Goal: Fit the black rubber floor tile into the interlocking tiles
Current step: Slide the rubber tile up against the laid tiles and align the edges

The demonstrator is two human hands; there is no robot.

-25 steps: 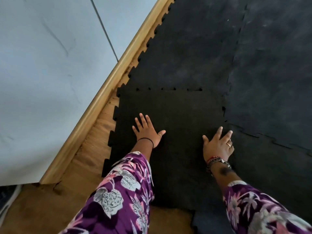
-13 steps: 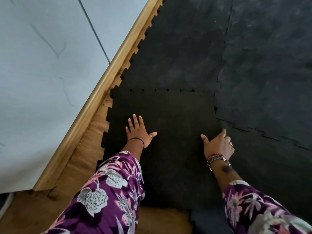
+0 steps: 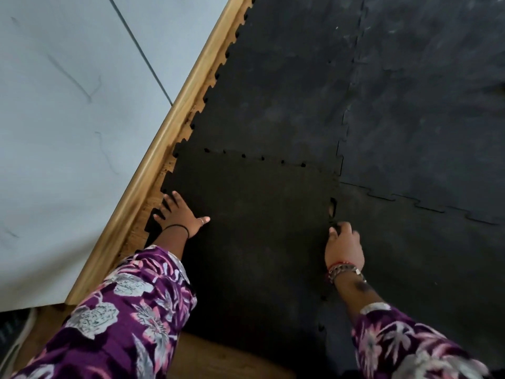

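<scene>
Black tile, right edge unseated, left hand flat

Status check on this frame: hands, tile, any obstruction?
Left hand flat on tile's wall-side edge. Right hand fingers curled at right seam. Small gap open there, far seam also not fully locked. Nothing in the way.

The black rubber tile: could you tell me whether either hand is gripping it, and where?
Neither visibly grips it: the left hand lies flat at its left edge, the right hand fingers its right seam.
</scene>
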